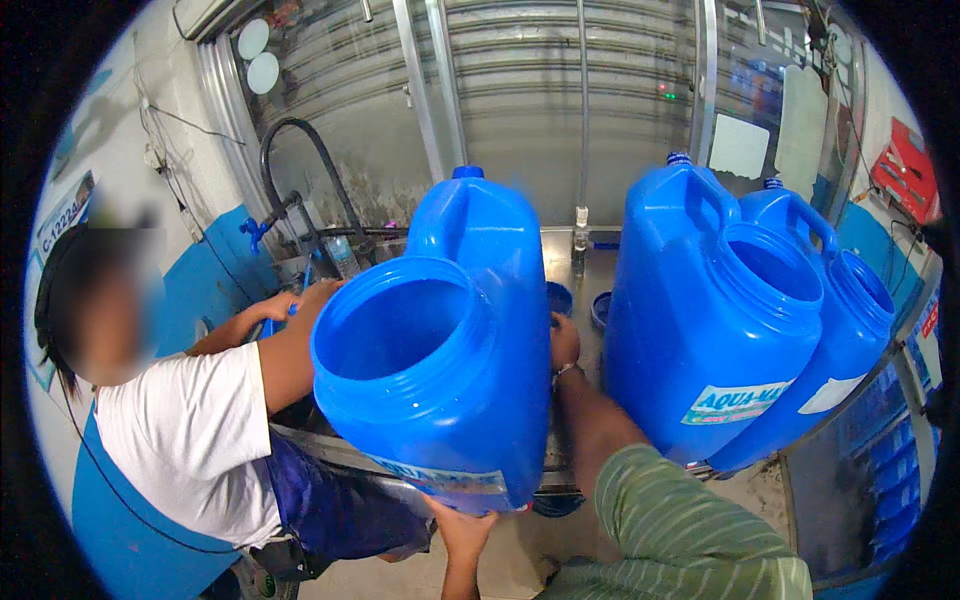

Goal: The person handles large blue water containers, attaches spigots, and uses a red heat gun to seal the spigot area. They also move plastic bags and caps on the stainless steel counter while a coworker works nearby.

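Observation:
I hold a large blue plastic jug point(440, 370) tilted toward me, its wide open mouth facing the camera and its small capped spout up at the back. My left hand point(462, 525) grips it from below at the bottom edge. My right hand point(563, 343), arm in a green striped sleeve, is pressed against the jug's right side, fingers partly hidden behind it. Two more blue jugs point(690, 330) point(850, 320) lean tilted on the steel counter point(575, 265) to the right, mouths open.
A person in a white shirt point(190, 430) stands close on the left, both arms reaching into the sink behind my jug. A black hose point(300, 140) arches over it. Blue caps point(600, 308) lie on the counter. Stacked blue crates point(895, 470) are at far right.

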### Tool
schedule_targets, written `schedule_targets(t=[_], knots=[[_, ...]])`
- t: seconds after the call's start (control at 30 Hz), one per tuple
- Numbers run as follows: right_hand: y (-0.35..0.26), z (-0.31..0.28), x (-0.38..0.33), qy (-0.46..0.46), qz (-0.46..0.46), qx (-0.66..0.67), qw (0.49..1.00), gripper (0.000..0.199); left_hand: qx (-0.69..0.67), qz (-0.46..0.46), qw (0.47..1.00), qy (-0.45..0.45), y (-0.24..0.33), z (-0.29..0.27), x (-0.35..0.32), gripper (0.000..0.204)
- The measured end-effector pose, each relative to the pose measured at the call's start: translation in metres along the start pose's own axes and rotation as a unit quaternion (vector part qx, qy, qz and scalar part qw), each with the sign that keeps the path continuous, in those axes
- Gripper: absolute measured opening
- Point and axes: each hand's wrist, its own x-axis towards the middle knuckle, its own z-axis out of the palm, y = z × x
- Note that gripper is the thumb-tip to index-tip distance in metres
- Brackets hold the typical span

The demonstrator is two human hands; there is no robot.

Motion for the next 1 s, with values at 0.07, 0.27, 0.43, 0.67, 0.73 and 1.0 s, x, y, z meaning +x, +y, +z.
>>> schedule_targets(t=[0.07, 0.27, 0.43, 0.67, 0.73, 1.0], knots=[[0.013, 0.014, 0.014, 0.041, -0.147, -0.166, 0.974, 0.027, -0.037, -0.009, 0.999, -0.020, -0.003, 0.001, -0.002, 0.126], [0.027, 0.013, 0.028, -0.183, -0.001, -0.026, 0.983, 0.023, -0.043, 0.033, 0.998, -0.015, 0.009, -0.002, -0.001, 0.117], [-0.014, -0.012, 0.001, -0.199, -0.015, -0.082, 0.977, 0.030, -0.061, 0.039, 0.997, -0.009, -0.004, -0.002, 0.000, 0.114], [-0.029, -0.065, -0.072, 0.047, 0.166, 0.347, 0.922, 0.039, -0.028, 0.053, 0.998, -0.010, 0.021, 0.025, 0.005, 0.128], [-0.048, -0.096, -0.099, -0.036, 0.232, 0.460, 0.856, 0.044, -0.065, 0.028, 0.997, -0.017, 0.042, 0.032, 0.000, 0.127], [-0.097, -0.225, -0.202, -0.201, 0.302, 0.514, 0.777, 0.066, -0.074, 0.075, 0.994, -0.019, 0.072, 0.065, -0.023, 0.121]])
